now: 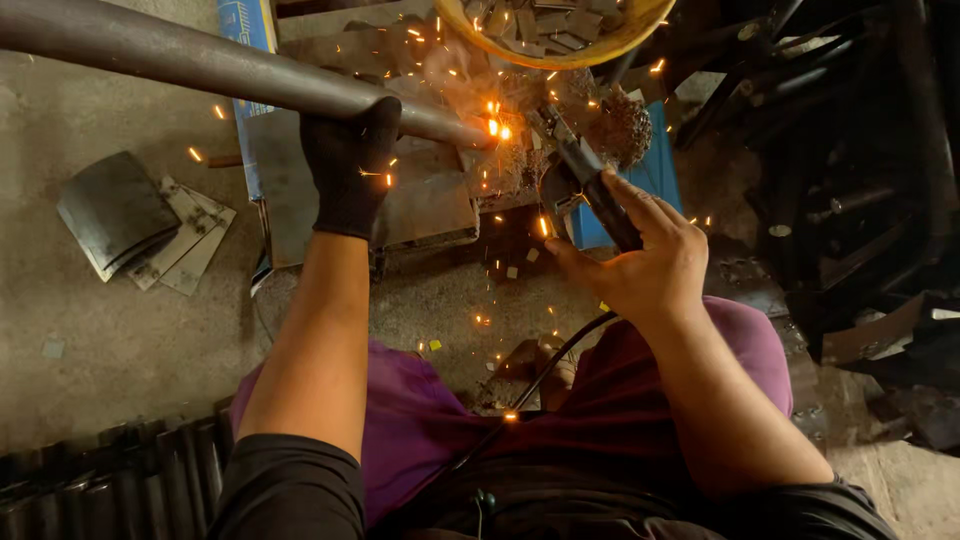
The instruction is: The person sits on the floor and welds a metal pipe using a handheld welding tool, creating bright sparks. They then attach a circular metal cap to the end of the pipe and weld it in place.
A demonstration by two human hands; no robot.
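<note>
Welding point: holding the arc where the long dark round steel pipe ends, I see bright sparks at that tip, just above the flat grey steel plate on the ground.
Pipe position: it runs from the upper left corner down to the middle, tilted slightly, its end resting at the plate's far edge.
Left hand: wearing a black knitted glove, fingers curled over the pipe near its end, gripping it.
Right hand: bare, fingers closed around the black electrode holder, thumb stretched along it; a black cable trails back over my lap.
Doing it well: I judge the pipe must stay pinned without rolling, the holder's tip kept close to the joint, and the bare right hand kept back from the spray of sparks.
Risk: sparks land on my purple trousers and near the cable.
Count, hands: two, one gloved.
Count, pipes in hand: one.
Count, holders: one.
Count, loose thin grey metal sheets: a fanned stack at left, about four; exact number I cannot tell.
Count, yellow round bowl of small metal offcuts: one, beyond the arc.
Count, blue flat boards: two visible, partly hidden.
</note>
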